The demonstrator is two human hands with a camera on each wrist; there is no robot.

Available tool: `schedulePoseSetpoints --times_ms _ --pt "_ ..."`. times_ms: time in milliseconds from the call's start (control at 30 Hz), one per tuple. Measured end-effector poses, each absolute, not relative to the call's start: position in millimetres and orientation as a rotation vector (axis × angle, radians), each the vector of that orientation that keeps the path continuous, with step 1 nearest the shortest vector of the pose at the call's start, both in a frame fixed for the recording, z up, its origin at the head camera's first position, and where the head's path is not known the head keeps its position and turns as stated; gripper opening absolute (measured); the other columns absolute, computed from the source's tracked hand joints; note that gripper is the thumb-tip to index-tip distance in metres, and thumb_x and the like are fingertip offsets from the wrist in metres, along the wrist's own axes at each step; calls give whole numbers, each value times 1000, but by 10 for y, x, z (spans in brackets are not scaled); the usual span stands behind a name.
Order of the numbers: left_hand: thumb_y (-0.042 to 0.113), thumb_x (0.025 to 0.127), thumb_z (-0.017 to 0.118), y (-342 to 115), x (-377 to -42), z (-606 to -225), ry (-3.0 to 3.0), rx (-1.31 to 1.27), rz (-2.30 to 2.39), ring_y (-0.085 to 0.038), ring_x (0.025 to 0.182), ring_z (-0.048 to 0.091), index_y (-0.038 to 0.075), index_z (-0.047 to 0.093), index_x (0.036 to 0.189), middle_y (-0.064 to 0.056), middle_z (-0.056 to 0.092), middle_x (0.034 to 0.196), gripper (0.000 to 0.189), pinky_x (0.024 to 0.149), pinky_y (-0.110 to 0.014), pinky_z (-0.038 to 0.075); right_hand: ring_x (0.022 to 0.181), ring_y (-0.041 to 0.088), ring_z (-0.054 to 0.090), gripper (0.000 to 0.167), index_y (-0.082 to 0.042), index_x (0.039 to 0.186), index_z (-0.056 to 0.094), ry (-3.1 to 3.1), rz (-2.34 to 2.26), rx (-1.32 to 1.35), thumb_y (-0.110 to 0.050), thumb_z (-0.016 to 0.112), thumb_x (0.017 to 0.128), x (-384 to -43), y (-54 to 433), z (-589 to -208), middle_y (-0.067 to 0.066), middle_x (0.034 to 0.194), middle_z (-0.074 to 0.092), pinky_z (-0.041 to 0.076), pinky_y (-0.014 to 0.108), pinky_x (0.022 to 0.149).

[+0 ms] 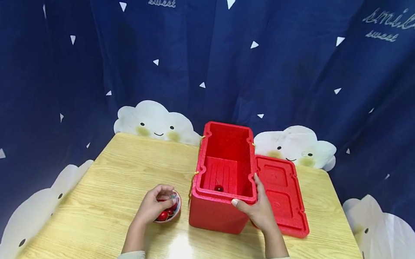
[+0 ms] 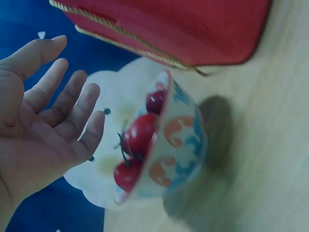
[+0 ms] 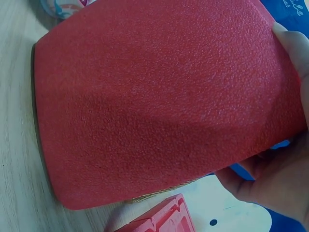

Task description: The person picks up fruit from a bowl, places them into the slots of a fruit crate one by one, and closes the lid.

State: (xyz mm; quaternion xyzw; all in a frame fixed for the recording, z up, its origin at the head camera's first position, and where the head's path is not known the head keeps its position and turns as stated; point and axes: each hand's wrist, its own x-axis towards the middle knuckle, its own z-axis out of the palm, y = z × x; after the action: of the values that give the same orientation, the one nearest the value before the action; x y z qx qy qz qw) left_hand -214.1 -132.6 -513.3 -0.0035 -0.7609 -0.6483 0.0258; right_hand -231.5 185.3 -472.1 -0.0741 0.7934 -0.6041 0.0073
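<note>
My left hand [image 1: 152, 206] hovers just above a small bowl [image 2: 186, 145] with an orange and blue pattern. Its fingers are loosely bent with nothing between them, as the left wrist view shows. Several shiny red fruits [image 2: 140, 133] fill the bowl, some with green stems. At the near right corner of a tall red box [image 1: 218, 215], my right hand [image 1: 262, 210] grips the rim, thumb on the front face and fingers along the right side. The box has no cover on, and a dark red cherry [image 1: 218, 188] with a thin stem lies on its floor near the front.
A red lid [image 1: 285, 196] lies flat on the wooden table [image 1: 140, 160], right of the box. Yellow cord [image 2: 140, 48] runs along the box's left side. A dark blue curtain [image 1: 186, 48] with clouds hangs behind the table and at both sides.
</note>
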Motion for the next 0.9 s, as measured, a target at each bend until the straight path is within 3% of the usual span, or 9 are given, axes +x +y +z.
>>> schedulePoseSetpoints --times_ms 333,533,900 --pt "-3 77 69 -1437 -2117 -5351 -2273 125 -2008 -38 102 52 -7 56 113 -24 56 113 38 86 -38 43 121 35 40 102 -15 149 9 2475 -1905 -258 -18 78 74 -2321 1838 -4711 15 143 29 44 41 89" --pt "-1 77 70 -1475 -2099 -5394 -2268 184 -1969 -39 106 51 -6 56 112 -21 54 119 38 92 -51 38 122 35 39 103 -15 149 8 2472 -1905 -245 -18 78 74 -2312 1836 -4706 15 143 29 44 42 89" --pt "0 75 73 -1533 -2101 -5474 -2373 240 -1830 -39 112 47 -4 58 112 -20 52 120 40 95 -50 36 123 34 37 102 -18 149 10 2453 -1920 -237 -19 79 73 -2320 1830 -4731 13 143 29 45 44 87"
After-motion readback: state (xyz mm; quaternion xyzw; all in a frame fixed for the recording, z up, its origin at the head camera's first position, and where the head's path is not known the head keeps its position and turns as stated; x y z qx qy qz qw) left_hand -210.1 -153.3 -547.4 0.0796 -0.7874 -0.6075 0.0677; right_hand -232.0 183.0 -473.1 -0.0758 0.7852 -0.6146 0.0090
